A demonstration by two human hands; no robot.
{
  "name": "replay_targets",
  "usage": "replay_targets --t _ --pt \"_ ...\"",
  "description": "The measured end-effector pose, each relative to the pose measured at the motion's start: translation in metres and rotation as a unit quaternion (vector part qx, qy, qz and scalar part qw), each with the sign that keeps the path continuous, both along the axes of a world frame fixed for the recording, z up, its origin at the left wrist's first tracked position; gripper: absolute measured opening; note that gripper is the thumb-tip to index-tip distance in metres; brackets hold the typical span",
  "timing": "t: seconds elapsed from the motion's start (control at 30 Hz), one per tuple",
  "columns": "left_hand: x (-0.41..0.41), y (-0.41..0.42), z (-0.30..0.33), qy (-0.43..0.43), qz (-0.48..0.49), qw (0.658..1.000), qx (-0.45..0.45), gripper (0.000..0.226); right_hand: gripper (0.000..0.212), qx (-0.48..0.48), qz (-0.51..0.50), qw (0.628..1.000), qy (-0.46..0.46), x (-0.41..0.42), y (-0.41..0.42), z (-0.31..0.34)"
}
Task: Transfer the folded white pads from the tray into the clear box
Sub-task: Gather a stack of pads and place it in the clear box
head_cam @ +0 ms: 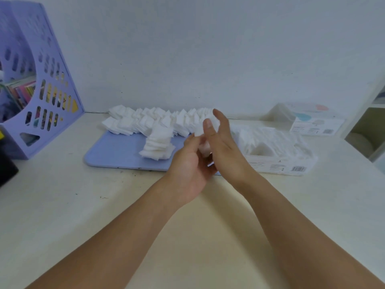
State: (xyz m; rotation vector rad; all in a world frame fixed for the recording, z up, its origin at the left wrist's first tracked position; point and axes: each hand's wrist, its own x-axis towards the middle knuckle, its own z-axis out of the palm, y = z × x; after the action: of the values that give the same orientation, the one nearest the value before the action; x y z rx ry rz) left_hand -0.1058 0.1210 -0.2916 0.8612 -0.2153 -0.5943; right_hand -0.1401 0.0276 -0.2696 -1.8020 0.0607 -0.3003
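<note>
both hands were raised together above the near right corner of the tray [116,151], with a small wad of white pads [203,146] caught between them. the left hand [192,163] was curled, its fingers closed on the lower part of the wad; the right hand [224,149] stood edge-on with its fingers stretched almost straight, the palm pressed to the wad's right side and the thumb across its top. so both were grasping the same little bundle, though how many pads were in it could not be told, as the hands covered most of it.

the rest of the pads lay beyond and to the left of the hands: a long ragged row of stacks [154,120] along the far edge of the tray, and one leaning stack [157,147] just left of the left hand.

the clear box [277,163] sat on the tabletop [62,205] directly to the right of the hands, close beside the right wrist, its long side running left to right and its open top already heaped with pads. the right hand was plainly the nearer one. by my reckoning the coming move was a short carry rightward over the box's near left end, best led by the right hand. the heap inside looked high, so a dropped bundle might slide off.
</note>
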Motion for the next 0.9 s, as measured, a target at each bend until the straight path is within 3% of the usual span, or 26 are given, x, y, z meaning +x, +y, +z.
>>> replay_targets --t 0.13,0.33,0.43,0.5,0.57,0.63,0.7,0.9 --pt "0.0 -0.003 0.003 0.025 0.013 0.999 -0.026 0.041 0.056 0.0 -0.025 1.0 -0.014 -0.003 -0.005 0.007" --pt "-0.001 0.005 0.016 -0.163 0.061 0.976 0.13 0.032 0.038 -0.003 -0.012 1.0 0.012 -0.014 -0.054 0.027" --pt "0.002 -0.002 0.025 -0.195 0.038 0.964 0.179 0.041 0.026 -0.034 0.016 0.997 0.073 -0.025 -0.077 0.034" --pt "0.005 -0.017 0.025 -0.253 0.078 0.93 0.255 0.04 0.024 -0.022 -0.041 0.995 0.086 -0.029 -0.098 0.042" --pt "0.005 -0.031 0.016 -0.37 0.143 0.861 0.318 0.037 0.027 -0.033 -0.11 0.985 0.127 -0.027 -0.12 0.051" --pt "0.003 -0.042 0.002 -0.483 0.148 0.796 0.334 0.033 0.031 -0.079 -0.127 0.967 0.207 -0.024 -0.132 0.059" --pt "-0.002 -0.049 -0.012 -0.543 0.131 0.75 0.355 0.031 0.035 -0.154 -0.107 0.937 0.294 -0.021 -0.134 0.061" --pt "-0.006 -0.057 -0.024 -0.593 0.12 0.706 0.368 0.025 0.036 -0.386 -0.089 0.853 0.339 -0.003 -0.12 0.064"
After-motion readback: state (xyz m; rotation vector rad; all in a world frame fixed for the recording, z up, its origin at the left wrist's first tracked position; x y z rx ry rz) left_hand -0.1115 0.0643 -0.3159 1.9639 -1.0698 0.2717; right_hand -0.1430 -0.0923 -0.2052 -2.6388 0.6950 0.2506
